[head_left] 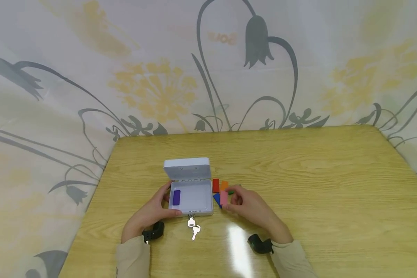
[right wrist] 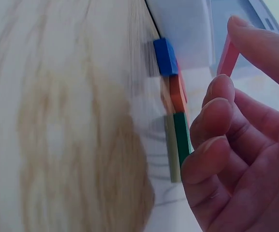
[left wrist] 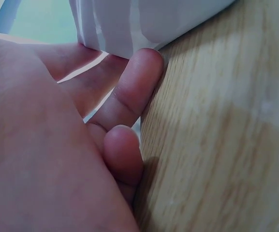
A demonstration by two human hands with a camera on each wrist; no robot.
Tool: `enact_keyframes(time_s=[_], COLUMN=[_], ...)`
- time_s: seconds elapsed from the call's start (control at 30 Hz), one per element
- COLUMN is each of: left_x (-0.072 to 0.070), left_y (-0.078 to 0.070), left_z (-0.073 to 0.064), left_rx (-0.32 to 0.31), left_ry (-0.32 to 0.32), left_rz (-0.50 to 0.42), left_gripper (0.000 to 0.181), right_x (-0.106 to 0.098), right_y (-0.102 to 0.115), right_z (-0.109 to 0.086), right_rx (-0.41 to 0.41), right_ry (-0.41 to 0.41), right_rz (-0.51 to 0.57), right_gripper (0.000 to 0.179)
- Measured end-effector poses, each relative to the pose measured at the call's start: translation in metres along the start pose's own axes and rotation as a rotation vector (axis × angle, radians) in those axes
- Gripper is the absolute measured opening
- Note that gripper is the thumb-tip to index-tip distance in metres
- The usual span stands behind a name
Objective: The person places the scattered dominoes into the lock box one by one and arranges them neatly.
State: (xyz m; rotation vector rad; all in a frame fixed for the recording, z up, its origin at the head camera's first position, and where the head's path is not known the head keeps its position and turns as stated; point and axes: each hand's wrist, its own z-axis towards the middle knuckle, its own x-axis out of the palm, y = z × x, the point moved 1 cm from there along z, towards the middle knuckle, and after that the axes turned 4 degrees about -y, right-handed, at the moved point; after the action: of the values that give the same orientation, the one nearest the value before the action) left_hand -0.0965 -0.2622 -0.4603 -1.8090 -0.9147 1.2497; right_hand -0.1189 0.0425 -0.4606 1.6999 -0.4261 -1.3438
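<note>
A white metal cash box stands on the table with its lid raised. Inside it, near the left wall, lies a purple block. My left hand grips the box at its left side, thumb by the front edge and fingers toward the back corner. Between thumb and fingertip my right hand pinches a pink block, held just right of the box and off the table in the right wrist view. Below and around it lie a blue block, an orange block, a green block and a red block.
Two keys hang from the lock at the box's front and rest on the wood-grain table. Behind the table's far edge hangs a flowered cloth. Both wrists carry black straps.
</note>
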Motion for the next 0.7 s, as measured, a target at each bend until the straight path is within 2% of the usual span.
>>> enact_keyframes(time_s=[0.27,0.7], left_x=[0.001,0.001], left_y=[-0.002,-0.001], left_z=[-0.001,-0.001], left_rx=[-0.007,0.012], left_ry=[-0.011,-0.006], left_rz=[0.016,0.006], left_gripper=[0.103,0.101], right_x=[0.003,0.003], right_y=[0.007,0.017], right_z=[0.005,0.017], right_rx=[-0.030,-0.043], right_ry=[-0.011,0.020], right_rz=[-0.024,-0.022], right_gripper=[0.039,0.040])
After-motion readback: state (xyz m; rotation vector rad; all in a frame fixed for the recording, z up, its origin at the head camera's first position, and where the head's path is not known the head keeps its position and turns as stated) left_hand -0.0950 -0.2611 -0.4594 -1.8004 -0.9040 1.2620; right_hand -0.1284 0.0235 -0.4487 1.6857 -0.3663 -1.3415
